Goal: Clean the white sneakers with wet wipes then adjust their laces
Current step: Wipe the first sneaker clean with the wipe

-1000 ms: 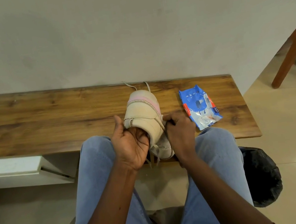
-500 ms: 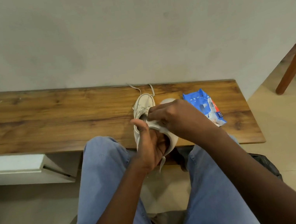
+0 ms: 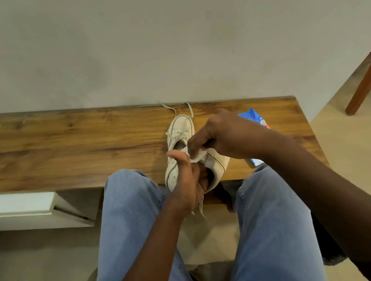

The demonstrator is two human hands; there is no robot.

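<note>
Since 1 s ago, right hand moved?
Yes. From the front edge of the bench, the right hand moved farther in and now hides part of the wipes pack.

A wood-grain bench [image 3: 59, 145] runs along a plain grey wall [image 3: 163, 34]. A white drawer unit [image 3: 20, 207] sits under its front edge at the left. Beyond its right end, a reddish wooden leg [image 3: 369, 79] stands on pale floor tiles [image 3: 365, 160].

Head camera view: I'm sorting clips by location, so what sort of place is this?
Probably a room in a home: a long wood-grain bench top against a plain pale wall, a glossy beige tiled floor, and a reddish-brown wooden furniture leg at right.
</note>
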